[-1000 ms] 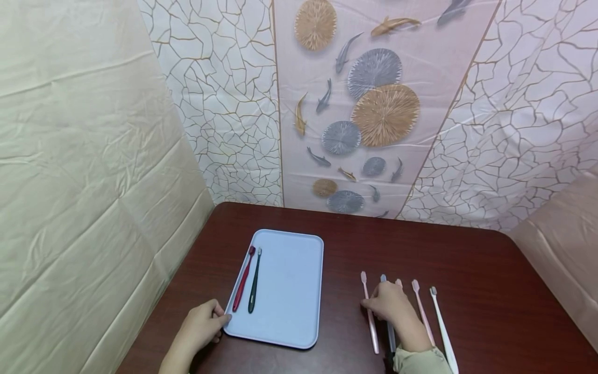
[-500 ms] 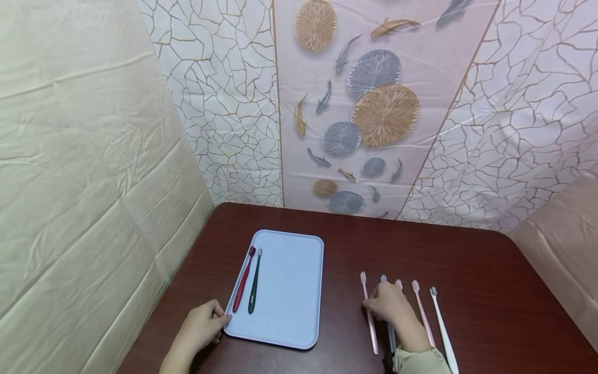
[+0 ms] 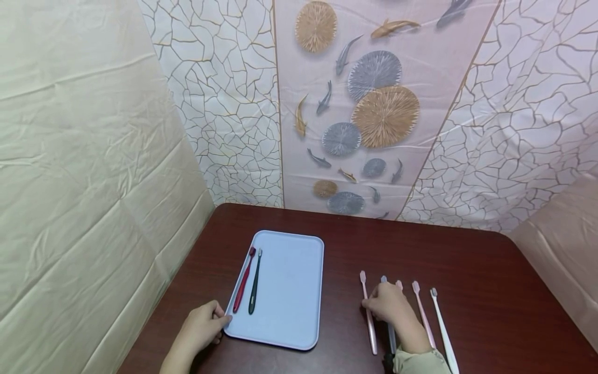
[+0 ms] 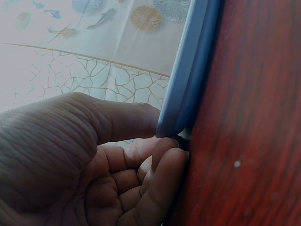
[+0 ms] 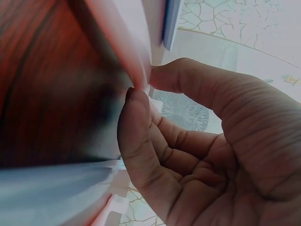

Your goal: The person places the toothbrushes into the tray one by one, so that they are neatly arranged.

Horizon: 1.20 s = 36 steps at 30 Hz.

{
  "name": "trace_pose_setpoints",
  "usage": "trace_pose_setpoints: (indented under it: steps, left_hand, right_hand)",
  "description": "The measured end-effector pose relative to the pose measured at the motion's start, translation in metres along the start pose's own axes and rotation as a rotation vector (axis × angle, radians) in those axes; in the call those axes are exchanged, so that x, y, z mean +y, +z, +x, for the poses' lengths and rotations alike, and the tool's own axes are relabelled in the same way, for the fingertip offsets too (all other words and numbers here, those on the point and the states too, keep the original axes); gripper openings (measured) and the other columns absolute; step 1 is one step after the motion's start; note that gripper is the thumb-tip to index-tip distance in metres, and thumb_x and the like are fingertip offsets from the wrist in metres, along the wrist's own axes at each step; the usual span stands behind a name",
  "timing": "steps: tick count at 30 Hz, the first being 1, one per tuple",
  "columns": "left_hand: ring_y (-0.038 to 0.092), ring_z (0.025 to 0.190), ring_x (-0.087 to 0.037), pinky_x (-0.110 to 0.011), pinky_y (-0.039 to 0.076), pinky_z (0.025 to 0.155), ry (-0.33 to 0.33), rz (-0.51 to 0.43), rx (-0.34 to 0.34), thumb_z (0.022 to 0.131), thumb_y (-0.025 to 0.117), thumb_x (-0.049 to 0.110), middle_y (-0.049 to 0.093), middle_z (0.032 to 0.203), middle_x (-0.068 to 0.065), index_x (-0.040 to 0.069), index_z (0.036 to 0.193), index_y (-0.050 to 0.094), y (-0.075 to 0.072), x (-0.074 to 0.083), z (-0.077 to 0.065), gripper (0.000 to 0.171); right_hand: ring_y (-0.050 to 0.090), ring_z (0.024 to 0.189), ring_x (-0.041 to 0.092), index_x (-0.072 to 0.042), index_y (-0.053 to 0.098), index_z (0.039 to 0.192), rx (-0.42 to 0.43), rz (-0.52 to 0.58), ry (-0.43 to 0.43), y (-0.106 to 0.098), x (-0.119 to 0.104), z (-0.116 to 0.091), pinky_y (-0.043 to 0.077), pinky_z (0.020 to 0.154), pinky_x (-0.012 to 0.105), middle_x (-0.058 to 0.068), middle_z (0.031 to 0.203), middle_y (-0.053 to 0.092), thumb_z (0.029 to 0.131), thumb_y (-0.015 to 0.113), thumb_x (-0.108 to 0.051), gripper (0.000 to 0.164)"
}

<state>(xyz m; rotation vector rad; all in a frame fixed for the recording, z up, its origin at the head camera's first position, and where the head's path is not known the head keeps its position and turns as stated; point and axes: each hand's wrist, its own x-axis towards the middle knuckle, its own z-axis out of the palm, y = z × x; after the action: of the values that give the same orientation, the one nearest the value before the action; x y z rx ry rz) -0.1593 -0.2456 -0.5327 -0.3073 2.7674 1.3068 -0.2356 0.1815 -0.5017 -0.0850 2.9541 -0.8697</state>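
Observation:
A light blue tray [image 3: 289, 291] lies on the left part of the table, bearing a red toothbrush [image 3: 243, 283] and a dark green toothbrush [image 3: 254, 285] side by side. My left hand [image 3: 203, 324] pinches the tray's near left corner, thumb on the rim [image 4: 171, 113] and fingers beneath. Over on the right, my right hand [image 3: 390, 304] pinches a pink toothbrush [image 3: 370, 324] by its middle between thumb and fingers; in the right wrist view that pink handle [image 5: 127, 42] runs up from the fingertips. Under this hand a blue toothbrush [image 3: 391, 335] is partly hidden.
Right of the pink toothbrush lie another pink brush head [image 3: 399, 283], mostly covered by the hand, a further pink toothbrush [image 3: 422, 311] and a white toothbrush [image 3: 444, 330]. The dark red wooden table [image 3: 345, 244] ends at a patterned cloth wall [image 3: 233, 130] behind.
The pink toothbrush in my right hand has shifted very slightly, its handle end moving a little left. My left hand stays on the tray corner.

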Motion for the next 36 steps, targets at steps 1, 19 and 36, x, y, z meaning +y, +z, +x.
trace_pose_setpoints:
  steps: [1, 19, 36]
  left_hand:
    - [0.059, 0.049, -0.017, -0.032, 0.051, 0.046, -0.001, 0.000, 0.001, 0.086, 0.074, 0.015, 0.057, 0.061, -0.002, 0.007, 0.080, 0.057, 0.000, 0.000, 0.000, 0.020]
    - [0.059, 0.048, -0.017, -0.031, 0.052, 0.046, 0.007, -0.008, 0.004, 0.086, 0.074, 0.015, 0.057, 0.061, -0.002, 0.007, 0.080, 0.057, 0.000, 0.000, -0.001, 0.020]
    - [0.058, 0.048, -0.016, -0.031, 0.051, 0.046, 0.012, 0.001, 0.007, 0.086, 0.074, 0.015, 0.056, 0.059, -0.002, 0.008, 0.079, 0.056, 0.000, 0.000, -0.001, 0.021]
  right_hand:
    - [0.053, 0.042, 0.013, -0.012, 0.063, 0.059, 0.003, 0.003, -0.002, -0.001, -0.001, 0.000, 0.043, 0.046, 0.031, -0.006, 0.043, 0.053, 0.078, 0.077, -0.016, 0.024]
    - [0.055, 0.045, 0.012, -0.014, 0.063, 0.061, 0.012, 0.002, -0.032, -0.011, -0.026, 0.003, 0.048, 0.059, 0.035, -0.006, 0.045, 0.055, 0.078, 0.074, -0.018, 0.020]
    - [0.058, 0.050, 0.013, -0.011, 0.065, 0.067, -0.017, 0.076, -0.031, -0.009, -0.054, 0.011, 0.047, 0.048, 0.029, -0.001, 0.054, 0.060, 0.082, 0.075, -0.017, 0.020]
